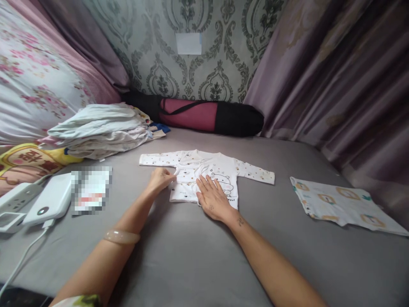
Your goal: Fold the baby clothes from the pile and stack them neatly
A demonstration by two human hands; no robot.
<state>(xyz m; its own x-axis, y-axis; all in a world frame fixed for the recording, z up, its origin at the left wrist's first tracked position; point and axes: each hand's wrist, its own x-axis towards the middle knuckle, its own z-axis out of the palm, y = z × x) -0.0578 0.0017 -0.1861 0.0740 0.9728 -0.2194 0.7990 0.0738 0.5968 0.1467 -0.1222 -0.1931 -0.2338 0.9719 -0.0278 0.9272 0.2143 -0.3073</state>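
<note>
A small white baby shirt (188,160) with a cartoon animal print lies spread on the grey sheet, both sleeves stretched out to the sides. My left hand (160,178) pinches the shirt's left side edge just below the sleeve, fingers closed. Flat on the front of the shirt rests my right hand (214,197), its fingers extended beside the printed animal and partly covering it. Creases run across the cloth between the two hands.
Piled clothes (105,130) sit at the back left, near a yellow cushion (35,160). A power bank (53,198) with a cable and a power strip (19,198) lie left. Folded printed cloth (343,202) lies right. A long black-and-red bag (194,115) lines the wall.
</note>
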